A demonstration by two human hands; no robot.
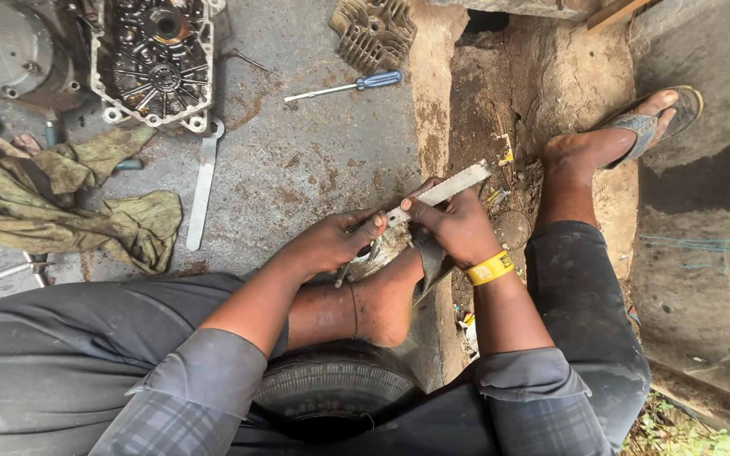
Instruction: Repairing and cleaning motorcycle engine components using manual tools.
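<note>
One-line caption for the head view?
Both hands, left and right, hold a flat file over a foot.

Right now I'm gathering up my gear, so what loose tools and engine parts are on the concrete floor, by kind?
Blue-handled screwdriver: 1
Long flat grey metal wrench: 1
Open metal engine crankcase half: 1
Finned metal cylinder head: 1
Crumpled olive-green rag: 1
Flat metal file in both hands: 1
Total: 6

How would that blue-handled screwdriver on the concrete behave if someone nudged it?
The blue-handled screwdriver would probably roll, since its handle and shaft look round. It seems stiff and fairly light, being slim. The rough, stained concrete floor would likely stop it soon.
</note>
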